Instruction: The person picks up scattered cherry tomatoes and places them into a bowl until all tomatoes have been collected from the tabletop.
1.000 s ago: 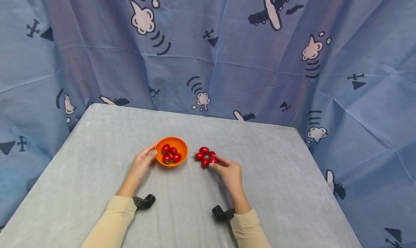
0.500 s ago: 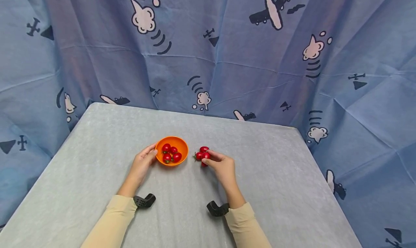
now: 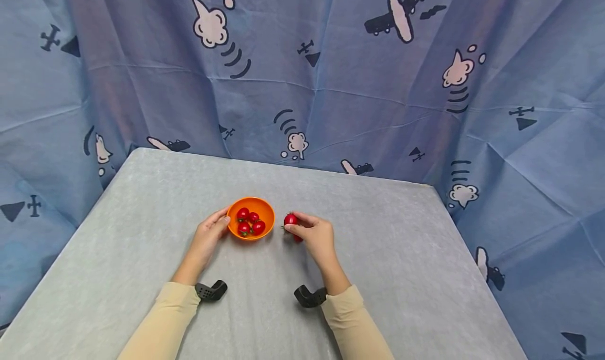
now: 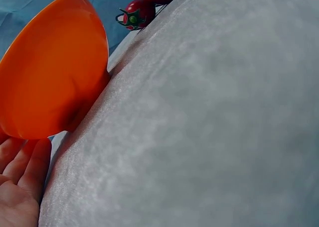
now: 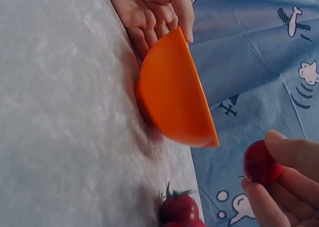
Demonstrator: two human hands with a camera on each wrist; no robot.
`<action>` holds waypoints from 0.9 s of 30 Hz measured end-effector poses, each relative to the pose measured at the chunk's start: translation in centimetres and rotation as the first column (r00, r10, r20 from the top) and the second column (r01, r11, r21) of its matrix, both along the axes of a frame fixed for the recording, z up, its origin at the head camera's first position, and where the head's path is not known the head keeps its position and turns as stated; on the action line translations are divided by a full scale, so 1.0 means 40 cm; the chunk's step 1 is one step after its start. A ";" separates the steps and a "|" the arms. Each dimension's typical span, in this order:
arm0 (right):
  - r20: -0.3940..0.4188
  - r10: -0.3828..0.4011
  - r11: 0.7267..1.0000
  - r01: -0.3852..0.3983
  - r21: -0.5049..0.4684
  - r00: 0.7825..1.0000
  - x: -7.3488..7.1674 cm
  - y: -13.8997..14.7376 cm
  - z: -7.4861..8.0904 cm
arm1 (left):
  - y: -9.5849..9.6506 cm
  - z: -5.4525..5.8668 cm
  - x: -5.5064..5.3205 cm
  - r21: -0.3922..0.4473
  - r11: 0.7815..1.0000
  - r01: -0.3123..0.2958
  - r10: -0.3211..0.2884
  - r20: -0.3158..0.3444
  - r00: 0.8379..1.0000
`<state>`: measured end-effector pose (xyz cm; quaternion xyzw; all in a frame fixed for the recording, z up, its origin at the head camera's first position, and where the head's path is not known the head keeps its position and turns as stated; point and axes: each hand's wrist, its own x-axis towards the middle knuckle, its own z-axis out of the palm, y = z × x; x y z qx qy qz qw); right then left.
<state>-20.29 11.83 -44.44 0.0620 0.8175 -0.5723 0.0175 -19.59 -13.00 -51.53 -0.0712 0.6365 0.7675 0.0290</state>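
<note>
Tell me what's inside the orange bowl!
Four red tomatoes are inside the bowl, and some show green tops. The tomatoes cover the spots right under them, so I can't see what's there.

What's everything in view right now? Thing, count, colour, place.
Curtain: 1 backdrop, blue with plane and cloud prints, behind the table.
Table: 1, light grey top, in front of the curtain.
Bowl: 1, orange, on the table.
Tomatoes in the bowl: 4 visible, red.
Held tomato: 1, red, pinched in the right hand, off the table.
Loose tomatoes: at least 2, exact count hidden, red, on the table by the right hand.
Wrist devices: 2, black, one per wrist.
Sleeves: 2, beige, on the forearms.
Left hand: 1, bare, gripping the bowl's left side.
Right hand: 1, bare, right of the bowl.
</note>
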 end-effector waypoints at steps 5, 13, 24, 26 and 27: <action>0.006 0.029 1.000 -0.029 0.006 1.000 -0.013 -0.022 0.013 | 0.000 0.001 -0.002 -0.011 1.000 -0.012 0.012 0.015 1.000; 0.012 0.076 0.997 -0.076 -0.023 0.997 -0.024 -0.052 0.022 | -0.002 -0.002 -0.002 -0.007 1.000 -0.013 0.013 0.013 1.000; -0.017 0.142 0.990 -0.142 -0.024 0.990 -0.030 -0.102 0.020 | -0.002 -0.006 -0.003 0.005 1.000 -0.012 0.012 0.003 1.000; -0.014 0.147 0.989 -0.147 -0.018 0.989 -0.032 -0.107 0.017 | -0.002 -0.007 -0.003 0.003 1.000 -0.012 0.012 0.005 1.000; -0.011 0.147 0.989 -0.147 -0.014 0.989 -0.033 -0.109 0.017 | -0.002 -0.007 -0.002 0.003 1.000 -0.010 0.010 0.005 1.000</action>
